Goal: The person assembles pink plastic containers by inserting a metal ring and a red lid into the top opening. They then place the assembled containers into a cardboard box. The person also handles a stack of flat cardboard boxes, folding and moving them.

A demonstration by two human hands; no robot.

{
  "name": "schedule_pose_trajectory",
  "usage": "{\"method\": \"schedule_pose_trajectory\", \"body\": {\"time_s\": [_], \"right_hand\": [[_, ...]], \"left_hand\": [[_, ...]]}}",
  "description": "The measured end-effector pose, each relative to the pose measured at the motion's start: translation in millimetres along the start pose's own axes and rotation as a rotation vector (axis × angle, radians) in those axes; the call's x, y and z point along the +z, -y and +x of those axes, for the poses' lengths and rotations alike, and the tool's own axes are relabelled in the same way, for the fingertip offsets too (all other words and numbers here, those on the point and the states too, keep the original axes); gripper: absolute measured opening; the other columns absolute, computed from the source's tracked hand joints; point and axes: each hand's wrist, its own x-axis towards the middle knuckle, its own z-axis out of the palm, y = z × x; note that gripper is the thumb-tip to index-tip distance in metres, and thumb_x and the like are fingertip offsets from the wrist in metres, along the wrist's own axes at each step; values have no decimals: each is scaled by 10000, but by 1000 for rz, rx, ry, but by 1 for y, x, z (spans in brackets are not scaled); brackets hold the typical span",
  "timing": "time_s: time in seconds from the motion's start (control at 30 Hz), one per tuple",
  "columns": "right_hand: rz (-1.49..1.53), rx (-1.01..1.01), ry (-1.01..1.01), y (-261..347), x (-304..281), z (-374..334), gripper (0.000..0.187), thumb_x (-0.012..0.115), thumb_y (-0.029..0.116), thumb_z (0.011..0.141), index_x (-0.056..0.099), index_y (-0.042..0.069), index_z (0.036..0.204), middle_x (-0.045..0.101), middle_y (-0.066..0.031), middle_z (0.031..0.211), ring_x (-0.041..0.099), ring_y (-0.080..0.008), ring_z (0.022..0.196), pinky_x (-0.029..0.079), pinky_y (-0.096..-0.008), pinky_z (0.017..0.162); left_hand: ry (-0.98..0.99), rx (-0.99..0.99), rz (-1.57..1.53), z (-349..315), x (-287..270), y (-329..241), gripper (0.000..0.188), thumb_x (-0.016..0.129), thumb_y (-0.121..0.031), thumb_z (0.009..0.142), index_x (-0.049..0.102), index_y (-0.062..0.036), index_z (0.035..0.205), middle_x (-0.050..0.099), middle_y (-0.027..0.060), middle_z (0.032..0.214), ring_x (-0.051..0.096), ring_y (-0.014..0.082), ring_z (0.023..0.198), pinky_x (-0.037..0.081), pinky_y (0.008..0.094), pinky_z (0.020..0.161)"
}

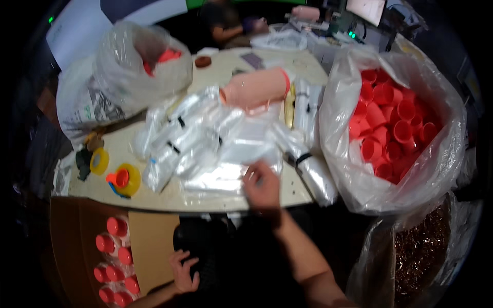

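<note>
My right hand [262, 189] is over the near edge of a stack of flat clear plastic bags [221, 178] on the table. Its fingers are curled together and a little blurred; whatever they may pinch is hidden. Low in the view, my left hand [184, 272] has its fingers spread and holds nothing, beside a cardboard box [151, 246]. Beyond the stack, a pink bottle [257, 88] lies on its side. Bundles of clear plastic bags with black bands [172, 146] lie to the left, and another banded bundle [314, 177] lies right of my right hand.
A large plastic sack of red cups [398, 128] stands at the right. Another sack [123, 77] with red pieces is at the back left. Yellow tape rolls [100, 161] sit on the table's left. Red-capped bottles [116, 226] fill the box. A person [223, 28] sits across the table.
</note>
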Motion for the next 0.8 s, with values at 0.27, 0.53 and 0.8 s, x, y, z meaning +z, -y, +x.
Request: {"method": "schedule_pose_trajectory", "body": {"time_s": [0.27, 0.53, 0.8], "right_hand": [[-26, 157, 453, 2, 29, -15, 251, 667, 208, 902, 676, 72, 1114, 673, -85, 961, 659, -286, 814, 523, -378, 762], [-32, 263, 581, -6, 31, -28, 290, 666, 242, 904, 664, 70, 1137, 678, -86, 923, 659, -271, 815, 519, -370, 755], [-51, 226, 600, -8, 30, -25, 308, 659, 249, 906, 651, 72, 1158, 681, -92, 938, 667, -284, 861, 525, -388, 780]], "left_hand": [[-20, 98, 86, 26, -8, -24, 545, 620, -118, 742, 558, -58, 1281, 439, 250, 1352, 387, 469, 1277, 311, 609, 1076], [39, 73, 109, 20, -14, -31, 578, 638, -127, 739, 530, -58, 1303, 413, 260, 1365, 357, 483, 1293, 302, 624, 1074], [12, -4, 88, 94, -17, -25, 429, 742, -140, 748, 584, -81, 1142, 525, 191, 1129, 492, 396, 1058, 374, 520, 922]]}}
